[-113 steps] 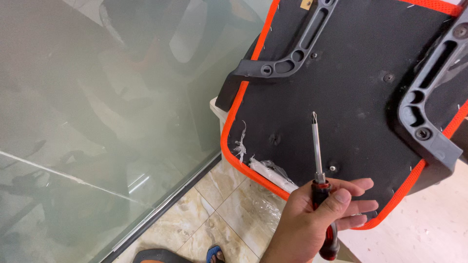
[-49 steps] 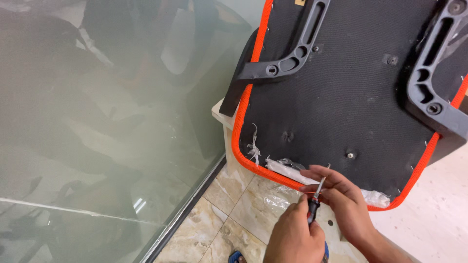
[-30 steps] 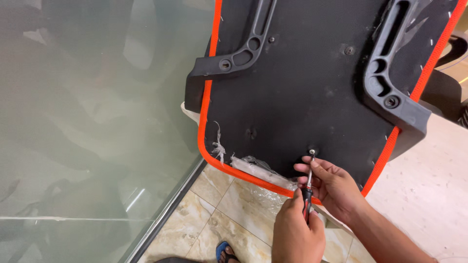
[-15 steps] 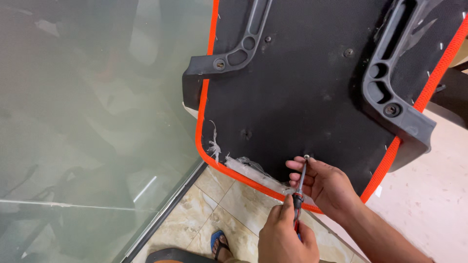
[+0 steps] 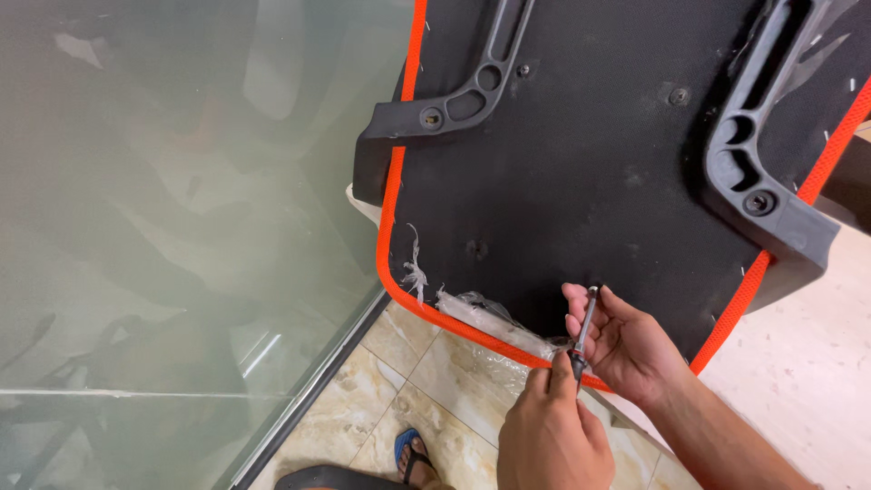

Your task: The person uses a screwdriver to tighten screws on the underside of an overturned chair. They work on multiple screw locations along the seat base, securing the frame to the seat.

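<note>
An upturned chair seat shows its black underside (image 5: 581,154), edged with orange piping (image 5: 392,227). My left hand (image 5: 544,436) is closed around the handle of a screwdriver (image 5: 585,325), which hides the handle. The metal shaft points up, and its tip meets the seat's underside near the lower edge. My right hand (image 5: 626,349) reaches in from the right and pinches the shaft just below the tip, its fingertips touching the seat. Whether a screw sits under the tip is hidden.
Two grey plastic armrest brackets (image 5: 463,100) (image 5: 762,172) are bolted to the seat. Torn clear plastic wrap (image 5: 490,318) hangs along the orange edge. A frosted glass wall (image 5: 181,227) stands on the left above a beige tiled floor (image 5: 426,372). A foot in a blue sandal (image 5: 413,454) shows below.
The screwdriver went from held free in one hand to both hands on it, tip brought up against the seat's underside. The view has shifted, and the seat now fills more of it.
</note>
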